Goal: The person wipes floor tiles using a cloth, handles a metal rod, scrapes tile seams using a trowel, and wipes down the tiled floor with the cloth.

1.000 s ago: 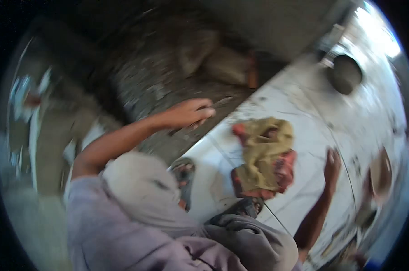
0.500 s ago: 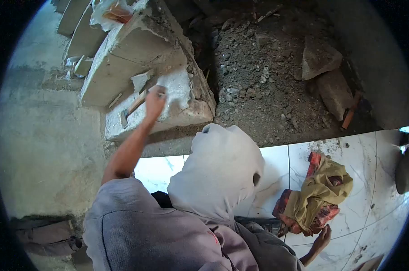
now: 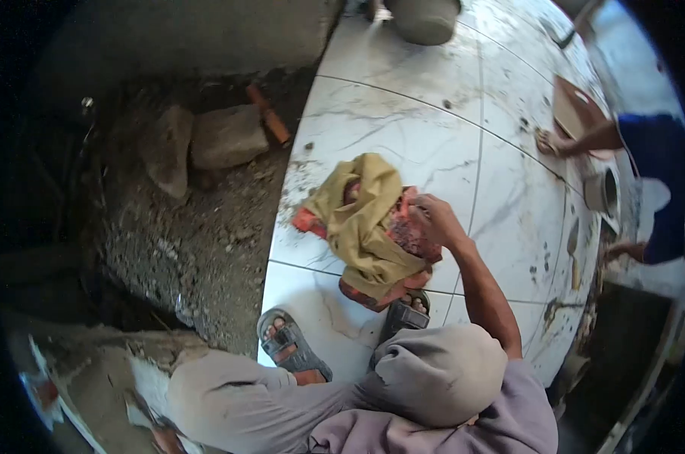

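Note:
A rumpled bundle lies on the white tiles: an olive cloth (image 3: 365,219) over red, dark-patterned fabric (image 3: 412,227). My right hand (image 3: 437,219) reaches to the bundle's right side, its fingers curled and pressed onto the edge of the red fabric. At the bottom left edge, beside the broken concrete step (image 3: 77,378), a skin-coloured patch appears to be my left hand (image 3: 164,439). Its fingers and anything in them are too dim and cut off to make out. The hammer-like tool seen before cannot be made out.
Rubble (image 3: 206,250) with stone slabs (image 3: 229,136) and a reddish brick piece (image 3: 268,115) lies left of the tiles. A grey bucket (image 3: 425,19) stands at the back. Another person's arm (image 3: 596,140), a smaller bucket (image 3: 601,191) and a trowel (image 3: 573,250) are at right.
The view has swung right, from the concrete step to the tiles. My right hand has moved up onto the red fabric. My left hand, earlier on a wooden-handled tool, is now mostly out of view.

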The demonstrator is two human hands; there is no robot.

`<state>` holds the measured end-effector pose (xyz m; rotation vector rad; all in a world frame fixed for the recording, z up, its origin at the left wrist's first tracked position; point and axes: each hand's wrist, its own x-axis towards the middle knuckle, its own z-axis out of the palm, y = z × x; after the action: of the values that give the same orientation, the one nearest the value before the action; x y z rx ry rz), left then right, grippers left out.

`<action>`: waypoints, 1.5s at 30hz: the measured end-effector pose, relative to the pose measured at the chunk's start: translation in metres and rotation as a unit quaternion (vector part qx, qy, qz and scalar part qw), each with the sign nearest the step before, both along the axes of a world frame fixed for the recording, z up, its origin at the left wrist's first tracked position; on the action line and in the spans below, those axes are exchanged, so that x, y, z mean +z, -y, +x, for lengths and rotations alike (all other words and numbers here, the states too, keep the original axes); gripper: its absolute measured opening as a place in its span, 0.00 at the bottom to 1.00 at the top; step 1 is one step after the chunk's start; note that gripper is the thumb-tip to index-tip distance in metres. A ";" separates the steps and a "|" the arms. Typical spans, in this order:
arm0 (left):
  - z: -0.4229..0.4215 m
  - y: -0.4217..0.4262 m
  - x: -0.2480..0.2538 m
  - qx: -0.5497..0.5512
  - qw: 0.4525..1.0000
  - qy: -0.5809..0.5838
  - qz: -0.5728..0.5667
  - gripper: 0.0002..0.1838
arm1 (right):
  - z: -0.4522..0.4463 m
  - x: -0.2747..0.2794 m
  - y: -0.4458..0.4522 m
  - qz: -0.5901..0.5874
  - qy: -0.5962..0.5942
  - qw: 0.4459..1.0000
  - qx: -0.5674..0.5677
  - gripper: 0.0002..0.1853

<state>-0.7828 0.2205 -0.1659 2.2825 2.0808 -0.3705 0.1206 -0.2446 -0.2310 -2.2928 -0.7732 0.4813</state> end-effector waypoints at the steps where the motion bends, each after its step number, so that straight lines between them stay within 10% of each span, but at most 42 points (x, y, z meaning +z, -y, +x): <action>1: 0.017 0.009 0.016 0.060 0.997 -0.030 0.022 0.31 | 0.000 -0.005 0.003 0.004 0.000 1.000 0.006 0.10; 14: 0.384 0.070 0.146 -0.175 0.910 0.373 -0.051 0.29 | -0.028 0.011 -0.016 0.089 0.090 0.992 0.006 0.13; 18: 0.498 0.082 0.175 -0.335 0.785 0.485 -0.190 0.29 | -0.068 0.066 -0.055 0.211 -0.239 0.943 0.094 0.16; 27: 0.737 0.176 0.161 -0.553 0.608 0.403 -0.403 0.32 | -0.097 0.089 -0.089 0.359 0.047 0.904 0.227 0.57; 35: 0.788 0.284 0.075 -0.228 0.553 0.508 -0.619 0.22 | -0.098 0.086 -0.029 0.345 -0.314 0.884 0.006 0.40; 38: 0.789 0.306 0.051 -0.192 0.563 0.493 -0.635 0.24 | -0.106 0.053 -0.015 0.415 -0.268 0.868 -0.053 0.32; 45: 0.784 0.307 0.046 -0.344 0.592 0.342 -0.643 0.32 | -0.038 0.033 0.080 0.083 0.023 0.992 -0.092 0.22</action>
<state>0.0011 -0.0868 -0.1201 1.5681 0.1392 -0.5748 0.0829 -0.3250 -0.1978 -2.1985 -0.5926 0.2708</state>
